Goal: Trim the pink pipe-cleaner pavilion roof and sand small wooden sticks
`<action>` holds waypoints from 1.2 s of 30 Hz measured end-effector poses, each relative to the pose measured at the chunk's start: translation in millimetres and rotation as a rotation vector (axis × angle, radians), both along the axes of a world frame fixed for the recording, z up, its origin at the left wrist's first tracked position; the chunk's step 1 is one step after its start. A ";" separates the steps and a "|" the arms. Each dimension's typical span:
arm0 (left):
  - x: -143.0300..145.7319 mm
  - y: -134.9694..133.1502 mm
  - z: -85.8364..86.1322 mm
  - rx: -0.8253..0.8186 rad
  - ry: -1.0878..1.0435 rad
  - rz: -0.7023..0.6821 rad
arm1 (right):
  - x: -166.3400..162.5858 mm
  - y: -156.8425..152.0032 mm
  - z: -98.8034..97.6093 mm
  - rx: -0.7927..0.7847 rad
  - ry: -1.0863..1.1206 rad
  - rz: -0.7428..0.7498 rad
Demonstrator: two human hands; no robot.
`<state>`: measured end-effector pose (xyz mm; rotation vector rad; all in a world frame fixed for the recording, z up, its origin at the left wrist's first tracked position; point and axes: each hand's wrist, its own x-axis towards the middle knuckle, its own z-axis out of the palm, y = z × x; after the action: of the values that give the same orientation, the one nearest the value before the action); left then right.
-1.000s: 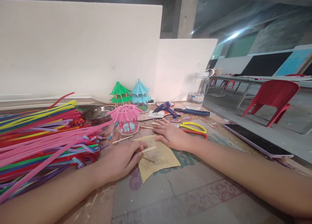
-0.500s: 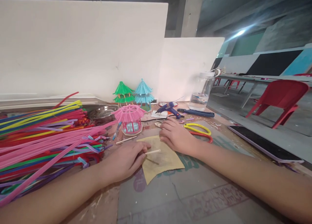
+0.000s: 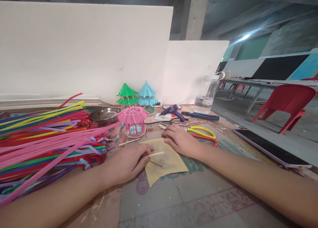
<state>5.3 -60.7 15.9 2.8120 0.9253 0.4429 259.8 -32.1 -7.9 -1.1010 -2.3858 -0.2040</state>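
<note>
My left hand pinches a thin wooden stick between thumb and fingers. The stick's free end points right, over a torn piece of yellow sandpaper with a dark smudge. At the sandpaper's upper right edge, my right hand lies flat with its fingers stretched out, holding nothing visible. Beyond its fingertips are several short sticks, partly hidden. Scissors with yellow and red handles lie beside it, their blades hidden. Another wooden stick rests behind my left hand, near a small pink pavilion model.
Bundles of coloured pipe cleaners cover the left side. Behind stand green and blue pavilion models, a metal bowl, a glue gun, a blue utility knife and a water bottle. A phone lies at right.
The view has shifted slightly, so the scene sits a little lower. Both hands hold nearly the same positions, and the stick stays in my left hand.
</note>
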 end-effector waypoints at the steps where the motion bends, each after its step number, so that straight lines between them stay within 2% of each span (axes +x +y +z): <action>1: -0.1 0.1 -0.2 0.000 0.002 0.003 | 0.2 0.4 -0.6 -0.002 0.005 0.005; 11: 0.2 -0.2 -0.7 0.005 -0.016 -0.028 | 1.7 1.2 -2.2 -0.034 0.044 0.030; 33: 1.5 0.9 -0.1 -0.022 0.016 0.034 | 2.4 -0.4 0.1 -0.029 0.037 0.039; 36: -0.2 0.9 -1.0 0.001 -0.029 0.035 | 1.0 -3.4 2.9 -0.016 0.090 0.073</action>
<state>5.1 -59.8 14.9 2.7863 0.9703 0.4873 260.9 -35.5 -5.0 -1.0062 -2.3464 -0.1085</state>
